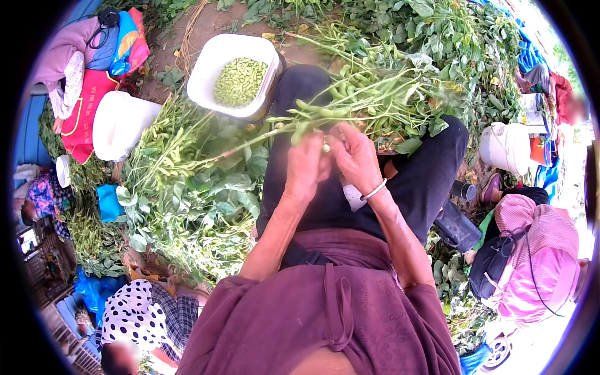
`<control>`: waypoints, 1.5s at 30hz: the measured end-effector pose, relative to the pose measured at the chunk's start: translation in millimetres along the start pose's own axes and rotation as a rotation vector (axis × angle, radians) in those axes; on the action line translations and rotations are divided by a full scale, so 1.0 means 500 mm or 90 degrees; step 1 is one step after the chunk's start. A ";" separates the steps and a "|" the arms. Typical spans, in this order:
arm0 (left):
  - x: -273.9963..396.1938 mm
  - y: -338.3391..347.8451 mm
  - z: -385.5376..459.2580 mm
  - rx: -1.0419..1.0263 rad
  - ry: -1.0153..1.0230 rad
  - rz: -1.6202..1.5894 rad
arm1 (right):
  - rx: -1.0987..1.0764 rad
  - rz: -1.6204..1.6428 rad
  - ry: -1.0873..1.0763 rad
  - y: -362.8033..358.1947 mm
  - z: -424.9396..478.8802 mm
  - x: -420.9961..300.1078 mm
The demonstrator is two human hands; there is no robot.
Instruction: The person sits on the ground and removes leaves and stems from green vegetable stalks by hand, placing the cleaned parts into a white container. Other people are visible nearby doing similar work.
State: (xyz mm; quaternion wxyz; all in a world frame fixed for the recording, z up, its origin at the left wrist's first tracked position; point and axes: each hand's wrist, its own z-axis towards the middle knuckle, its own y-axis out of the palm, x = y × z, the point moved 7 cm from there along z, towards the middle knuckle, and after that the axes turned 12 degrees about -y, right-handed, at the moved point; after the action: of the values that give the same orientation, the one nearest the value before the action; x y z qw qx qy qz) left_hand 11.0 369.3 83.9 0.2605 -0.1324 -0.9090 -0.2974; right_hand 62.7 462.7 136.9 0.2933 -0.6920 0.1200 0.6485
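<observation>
Above my lap, both hands are close together on a green soybean stalk (262, 137) that bears pods. My left hand (305, 164) has its fingers closed around the stalk. Fingers bent, my right hand (350, 151) pinches at a pod beside it, with a bracelet on that wrist. Podded stalks (389, 96) lie across my legs just beyond the hands. A white plastic bucket (201, 70) with shelled green beans (240, 82) in it stands at the upper left of my knee.
Heaps of leafy bean plants (197, 192) lie to the left, more at the upper right. A white bucket (140, 123) lies tilted at left; another white bucket (504, 147) is at right. A dark bottle (457, 227) lies by my right knee. Several people sit around.
</observation>
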 end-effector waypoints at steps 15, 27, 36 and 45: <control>0.015 -0.006 -0.014 -0.122 -0.075 -0.071 | 0.213 -0.147 -0.085 -0.013 -0.032 0.028; -0.010 0.098 -0.112 -0.369 -0.197 0.014 | 0.033 -0.131 -0.130 -0.010 -0.017 0.060; -0.027 0.046 0.037 -0.144 -0.086 0.009 | 0.118 0.014 -0.020 -0.068 -0.034 0.029; -0.021 0.049 0.042 -0.214 -0.115 -0.005 | 0.081 -0.005 -0.032 -0.044 -0.058 0.029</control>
State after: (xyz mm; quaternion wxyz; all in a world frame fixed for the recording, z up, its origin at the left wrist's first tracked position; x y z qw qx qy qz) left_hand 21.1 400.6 75.3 0.1508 -0.1966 -0.8666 -0.4331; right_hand 100.4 467.3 128.2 0.3418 -0.6561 0.1511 0.6556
